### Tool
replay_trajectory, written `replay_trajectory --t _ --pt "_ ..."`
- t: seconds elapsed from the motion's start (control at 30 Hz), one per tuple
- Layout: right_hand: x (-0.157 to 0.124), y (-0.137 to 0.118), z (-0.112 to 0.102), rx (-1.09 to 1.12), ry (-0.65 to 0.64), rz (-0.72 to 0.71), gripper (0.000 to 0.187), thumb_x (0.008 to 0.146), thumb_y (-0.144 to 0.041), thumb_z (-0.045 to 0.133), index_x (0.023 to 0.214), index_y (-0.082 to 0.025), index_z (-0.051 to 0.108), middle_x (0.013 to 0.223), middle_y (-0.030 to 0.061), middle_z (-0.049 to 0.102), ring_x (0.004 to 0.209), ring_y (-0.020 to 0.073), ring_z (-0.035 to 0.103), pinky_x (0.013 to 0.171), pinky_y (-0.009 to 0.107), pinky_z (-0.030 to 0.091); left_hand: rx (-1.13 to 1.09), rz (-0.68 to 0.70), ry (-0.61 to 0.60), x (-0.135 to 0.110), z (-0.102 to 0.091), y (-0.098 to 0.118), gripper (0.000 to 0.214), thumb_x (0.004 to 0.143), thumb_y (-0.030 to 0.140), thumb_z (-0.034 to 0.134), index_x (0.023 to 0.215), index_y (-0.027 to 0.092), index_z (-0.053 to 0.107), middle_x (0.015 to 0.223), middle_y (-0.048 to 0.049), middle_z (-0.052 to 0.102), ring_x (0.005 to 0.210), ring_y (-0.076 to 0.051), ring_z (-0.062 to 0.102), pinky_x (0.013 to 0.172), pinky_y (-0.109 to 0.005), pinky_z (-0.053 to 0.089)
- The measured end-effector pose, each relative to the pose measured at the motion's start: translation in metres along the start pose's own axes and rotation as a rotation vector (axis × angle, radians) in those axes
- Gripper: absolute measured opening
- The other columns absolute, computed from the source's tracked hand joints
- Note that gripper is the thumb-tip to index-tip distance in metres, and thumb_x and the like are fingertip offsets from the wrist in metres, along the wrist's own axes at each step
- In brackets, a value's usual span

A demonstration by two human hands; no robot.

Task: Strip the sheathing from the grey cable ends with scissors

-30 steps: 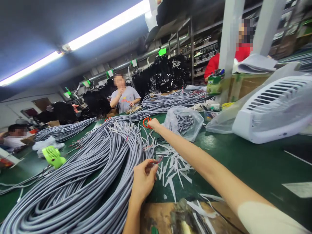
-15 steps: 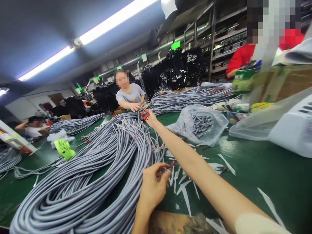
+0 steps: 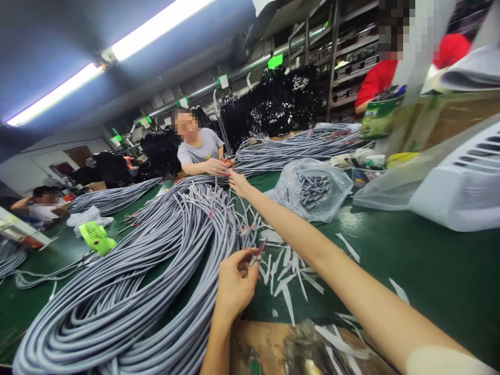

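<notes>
My right arm stretches far across the table, and my right hand [image 3: 239,184] is closed at a pair of scissors with orange handles [image 3: 228,164]. A co-worker's hand [image 3: 215,166] meets the same scissors from the far side; the blades are hidden or too small to make out. Close to me, my left hand [image 3: 236,284] pinches the end of a cable with thin reddish-purple wires [image 3: 262,246] sticking out. Beside it lies a large coiled bundle of grey cables [image 3: 156,291], with stripped ends gathered near its top.
A clear plastic bag [image 3: 287,182] holds short grey tubes. White scraps [image 3: 287,294] litter the green table [image 3: 375,245]. A small green fan [image 3: 96,238] stands left; a white appliance [image 3: 461,187] stands right. More cables [image 3: 289,151] lie at the back.
The co-worker's hand has come onto the scissors that my right hand holds out. My left hand still pinches the cable end. The whole view has shifted slightly.
</notes>
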State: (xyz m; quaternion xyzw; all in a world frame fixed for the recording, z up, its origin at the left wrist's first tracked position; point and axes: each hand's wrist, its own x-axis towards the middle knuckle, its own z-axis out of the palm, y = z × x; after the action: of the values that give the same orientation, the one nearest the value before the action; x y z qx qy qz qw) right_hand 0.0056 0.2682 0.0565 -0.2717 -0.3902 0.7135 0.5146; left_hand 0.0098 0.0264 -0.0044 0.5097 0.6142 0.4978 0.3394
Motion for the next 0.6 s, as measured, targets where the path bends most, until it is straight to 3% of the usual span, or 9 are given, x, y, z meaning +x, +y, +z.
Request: replay_trajectory --t 0.07,0.2,0.33,0.43,0.53,0.6 --pt "-0.019 -0.009 -0.008 -0.208 -0.067 0.024 0.029 0.088 -0.031 0.052 0.112 -0.014 0.053 0.11 0.0073 0.057 0.092 0.0174 0.058 0.078 0.037 0.05 -0.043 -0.011 0.004 0.0 -0.002 0.001 0.036 0.066 0.023 0.06 0.101 0.012 0.064 0.078 -0.003 0.059 0.057 -0.008 0.054 0.051 -0.018 0.046" --pt "-0.074 -0.03 -0.031 -0.546 -0.203 -0.03 0.009 0.082 -0.018 0.056 0.084 -0.012 0.063 0.069 0.0017 0.063 0.059 0.0096 0.056 0.058 0.023 0.048 -0.021 -0.016 -0.029 0.0 -0.006 0.003 0.047 0.065 0.023 0.062 0.11 0.012 0.06 0.077 -0.0016 0.058 0.06 -0.008 0.056 0.055 -0.018 0.046" --pt "-0.135 -0.053 -0.068 -0.828 -0.265 -0.125 0.013 0.078 -0.013 0.057 0.088 -0.015 0.066 0.063 -0.0025 0.062 0.057 0.0084 0.054 0.057 0.019 0.042 0.194 -0.039 -0.22 0.001 -0.009 0.001 0.048 0.063 0.021 0.064 0.109 0.01 0.061 0.08 -0.0039 0.063 0.052 -0.007 0.054 0.051 -0.019 0.044" --pt "-0.172 -0.07 -0.104 -1.042 -0.268 -0.171 0.012 0.072 -0.013 0.061 0.081 -0.016 0.069 0.063 -0.0027 0.062 0.062 0.0098 0.054 0.064 0.02 0.039 0.286 -0.092 -0.283 0.0 -0.006 0.005 0.035 0.065 0.024 0.064 0.096 0.007 0.067 0.063 -0.0011 0.063 0.044 -0.009 0.053 0.047 -0.021 0.043" --pt "-0.196 -0.084 -0.14 -1.24 -0.307 -0.139 0.009 0.065 -0.01 0.065 0.068 -0.017 0.071 0.058 -0.0027 0.062 0.061 0.011 0.054 0.064 0.02 0.037 0.28 -0.089 -0.247 -0.007 -0.002 0.016 0.029 0.067 0.029 0.062 0.083 0.006 0.069 0.045 0.0019 0.055 0.041 -0.01 0.052 0.045 -0.021 0.042" --pt "-0.203 -0.089 -0.161 -1.352 -0.363 -0.077 0.011 0.059 -0.006 0.067 0.059 -0.017 0.07 0.051 -0.0032 0.059 0.055 0.0112 0.054 0.06 0.02 0.037 0.236 -0.068 -0.143 -0.019 -0.004 0.025 0.037 0.067 0.034 0.063 0.089 0.005 0.068 0.043 0.0024 0.054 0.04 -0.01 0.05 0.044 -0.021 0.042"
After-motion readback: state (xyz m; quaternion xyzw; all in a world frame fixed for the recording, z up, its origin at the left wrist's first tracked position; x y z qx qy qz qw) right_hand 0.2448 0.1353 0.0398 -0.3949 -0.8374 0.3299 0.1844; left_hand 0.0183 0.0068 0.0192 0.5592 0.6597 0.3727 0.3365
